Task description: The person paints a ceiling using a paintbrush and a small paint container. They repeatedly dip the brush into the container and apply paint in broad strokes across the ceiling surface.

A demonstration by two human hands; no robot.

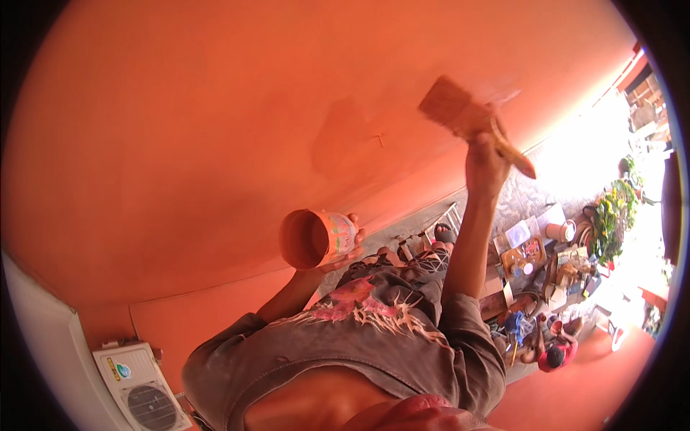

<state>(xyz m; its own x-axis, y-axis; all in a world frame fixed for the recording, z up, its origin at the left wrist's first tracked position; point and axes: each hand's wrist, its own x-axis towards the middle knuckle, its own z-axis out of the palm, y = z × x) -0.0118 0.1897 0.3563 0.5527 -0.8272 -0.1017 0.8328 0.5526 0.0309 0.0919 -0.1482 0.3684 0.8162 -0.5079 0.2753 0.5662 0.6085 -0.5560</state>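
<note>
My left hand (353, 248) is wrapped round a paint tub (341, 235) with a printed side. Its open mouth is turned toward the wall, and its inside is coated orange; how much paint it holds I cannot tell. Up and to the right, my right hand (487, 156) grips a wide paintbrush (451, 105) by its yellowish wooden handle. The brush head is orange and slightly blurred, close to the orange wall (215, 129); whether the bristles touch it I cannot tell. Between tub and brush, the wall carries a darker patch (334, 140).
A small T-shaped fitting (379, 139) is on the wall. At lower left hangs an outdoor air-conditioner unit (142, 384). Below right are a ladder (451, 215), boxes, tubs and green plants (614, 219). Another person in a red top (560, 355) is farther down.
</note>
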